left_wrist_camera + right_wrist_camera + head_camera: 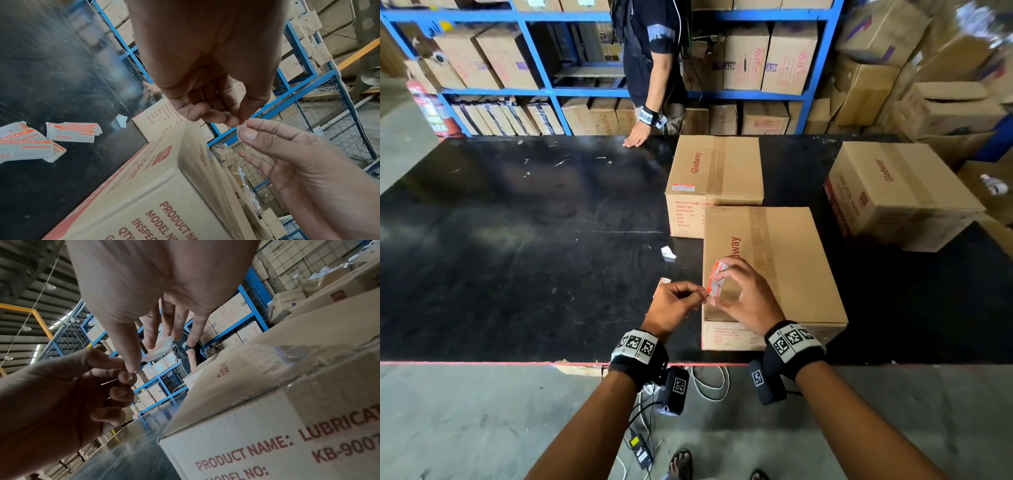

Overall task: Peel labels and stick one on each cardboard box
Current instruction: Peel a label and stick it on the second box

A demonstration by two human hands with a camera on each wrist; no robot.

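Three taped "Glodway" cardboard boxes stand on the black table [517, 222]. The near box [784, 260] is right in front of me, the far box [719, 164] carries a label [683, 187] on its top, and a third box [900, 192] sits to the right. Over the near box's left front corner, my right hand [732, 291] holds an orange-and-white label [716, 278] between thumb and fingers. My left hand [688, 298] pinches that label's lower end. In the right wrist view the label [160, 348] shows behind the right hand's fingers [150, 337]. Whether its backing has come off is hidden.
Loose stacks of labels [72, 132] lie on the table left of the near box, with a white paper scrap [668, 253] beyond them. Another person rests a hand [637, 138] on the table's far edge. Blue shelves [571, 90] full of cartons stand behind.
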